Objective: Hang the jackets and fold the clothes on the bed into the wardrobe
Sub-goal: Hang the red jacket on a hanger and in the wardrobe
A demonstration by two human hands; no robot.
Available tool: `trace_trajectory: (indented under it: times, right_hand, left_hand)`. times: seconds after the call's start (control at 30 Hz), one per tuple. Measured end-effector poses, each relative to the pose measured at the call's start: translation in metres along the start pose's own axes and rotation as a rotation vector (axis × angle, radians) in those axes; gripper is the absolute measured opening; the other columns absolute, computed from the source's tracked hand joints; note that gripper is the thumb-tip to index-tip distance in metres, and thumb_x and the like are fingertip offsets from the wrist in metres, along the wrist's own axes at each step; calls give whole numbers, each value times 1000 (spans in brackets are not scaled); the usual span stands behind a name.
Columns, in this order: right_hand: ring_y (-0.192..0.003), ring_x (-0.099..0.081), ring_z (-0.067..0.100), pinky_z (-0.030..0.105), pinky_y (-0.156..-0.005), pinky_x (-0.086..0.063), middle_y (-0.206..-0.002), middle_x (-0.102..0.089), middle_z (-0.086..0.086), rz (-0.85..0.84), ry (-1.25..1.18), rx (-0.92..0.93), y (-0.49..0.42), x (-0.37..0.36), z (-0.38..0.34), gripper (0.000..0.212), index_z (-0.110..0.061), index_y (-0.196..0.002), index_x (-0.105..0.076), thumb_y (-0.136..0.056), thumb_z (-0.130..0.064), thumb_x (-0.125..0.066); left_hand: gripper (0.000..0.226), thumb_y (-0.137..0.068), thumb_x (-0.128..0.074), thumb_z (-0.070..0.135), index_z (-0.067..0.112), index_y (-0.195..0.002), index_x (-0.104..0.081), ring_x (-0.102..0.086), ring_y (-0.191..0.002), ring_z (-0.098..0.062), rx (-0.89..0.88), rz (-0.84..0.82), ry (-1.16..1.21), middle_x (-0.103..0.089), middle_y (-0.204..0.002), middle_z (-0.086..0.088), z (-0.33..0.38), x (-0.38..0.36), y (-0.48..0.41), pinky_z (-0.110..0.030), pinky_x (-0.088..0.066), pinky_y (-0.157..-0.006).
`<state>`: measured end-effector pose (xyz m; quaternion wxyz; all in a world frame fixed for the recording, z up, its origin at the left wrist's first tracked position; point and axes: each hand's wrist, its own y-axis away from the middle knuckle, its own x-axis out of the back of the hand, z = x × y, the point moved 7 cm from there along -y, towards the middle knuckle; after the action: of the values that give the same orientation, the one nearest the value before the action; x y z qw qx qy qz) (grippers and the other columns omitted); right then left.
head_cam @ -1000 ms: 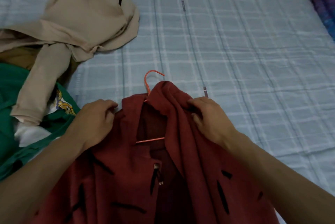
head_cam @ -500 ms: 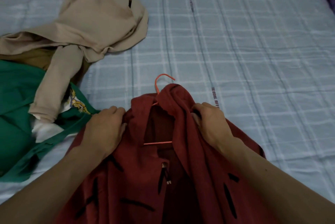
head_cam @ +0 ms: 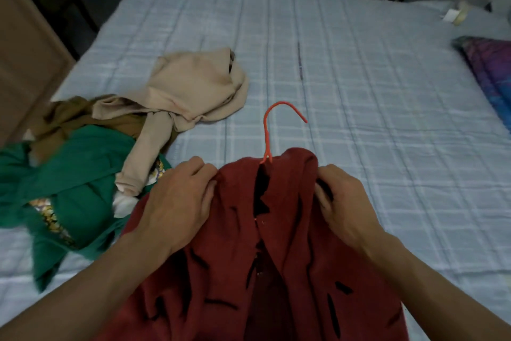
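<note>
A dark red jacket [head_cam: 276,271] with black marks lies at the near edge of the bed, with an orange hanger [head_cam: 269,130] inside it; the hook sticks out past the collar. My left hand [head_cam: 179,202] grips the jacket's left shoulder. My right hand [head_cam: 343,202] grips the right shoulder by the collar. To the left lie a beige garment [head_cam: 190,89], a green garment [head_cam: 69,175] with a yellow print and a brown one [head_cam: 69,114].
The bed [head_cam: 359,92] has a pale blue checked cover. A purple-blue pillow [head_cam: 492,69] lies at the right edge. A brown panel [head_cam: 25,50] stands at the left. Small items [head_cam: 456,14] sit at the far right corner. Dark furniture lies beyond the bed.
The view has lifted and shows the whole bed. Both hands have drawn the jacket's shoulders closer together over the hanger, and the hook now stands out further past the collar.
</note>
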<state>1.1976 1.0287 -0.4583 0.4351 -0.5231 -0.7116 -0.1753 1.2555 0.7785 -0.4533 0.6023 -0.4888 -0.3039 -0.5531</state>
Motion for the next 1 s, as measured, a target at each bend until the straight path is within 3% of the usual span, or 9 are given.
trace_trajectory:
  times: [0.1, 0.17, 0.23, 0.4, 0.53, 0.67, 0.8, 0.9, 1.0]
  right_hand:
    - [-70, -53, 16, 31, -66, -42, -78, -59, -1, 73, -55, 47, 9, 53, -40, 21, -14, -91, -61, -89, -26, -44]
    - [-68, -53, 7, 23, -64, -41, -75, -58, -12, 123, -122, 71, 18, 95, -68, 8, -20, -90, -60, -89, -22, -52]
    - [-68, -53, 0, 14, -64, -37, -74, -56, -19, 165, -149, 130, 28, 145, -103, 11, -25, -92, -58, -87, -16, -58]
    - [-67, -49, 10, 23, -63, -38, -80, -56, -3, 269, -125, 291, 58, 277, -203, 18, -11, -95, -57, -82, 0, -63]
    - [-68, -48, 1, 17, -65, -37, -80, -56, -7, 354, -114, 472, 94, 381, -293, 20, -13, -98, -58, -82, -3, -65]
    - [-68, -50, 11, 28, -64, -41, -77, -51, -9, 340, -127, 621, 131, 457, -370, 17, -17, -87, -51, -87, -4, -63]
    - [-80, -52, 11, 26, -73, -43, -93, -50, -12, 233, -3, 763, 158, 481, -429, 19, -24, -103, -49, -93, -10, -56]
    - [-82, -51, 15, 35, -74, -46, -94, -45, -14, 153, 114, 837, 180, 477, -467, 28, -36, -101, -34, -90, -15, -49]
    - [-87, -57, 21, 45, -77, -49, -98, -53, -8, 74, 111, 865, 193, 458, -495, 20, -24, -104, -42, -85, -22, -43]
  left_hand:
    - [18, -93, -47, 20, 11, -94, -63, -51, -78, -21, -53, 96, 9, -52, -86, -1, 35, 66, 2, -41, -46, -69]
    - [15, -93, -50, 21, 14, -96, -62, -50, -79, -19, -81, 155, -3, -51, -87, 2, 64, 114, 9, -37, -45, -69]
    - [15, -94, -48, 26, 18, -96, -61, -52, -78, -19, -84, 212, -9, -52, -89, 5, 94, 167, 18, -36, -45, -67]
    - [14, -94, -49, 25, 18, -97, -60, -56, -77, -23, -117, 386, -26, -53, -90, 3, 177, 309, 43, -41, -49, -67]
    - [12, -93, -51, 20, 13, -96, -60, -53, -77, -21, -160, 545, -53, -49, -89, 4, 247, 419, 79, -37, -46, -71]
    - [14, -93, -52, 18, 11, -102, -61, -55, -82, -18, -204, 639, -63, -52, -93, 1, 303, 503, 131, -34, -46, -77]
    - [23, -94, -49, 25, 11, -107, -62, -57, -88, -16, -225, 661, -81, -58, -97, 0, 335, 550, 176, -28, -45, -81]
    - [21, -93, -50, 16, 9, -107, -64, -57, -87, -16, -216, 671, -88, -58, -95, 0, 342, 570, 209, -27, -45, -80]
    - [22, -89, -52, 6, 8, -106, -65, -58, -87, -15, -161, 675, -108, -59, -94, -1, 332, 579, 241, -21, -43, -82]
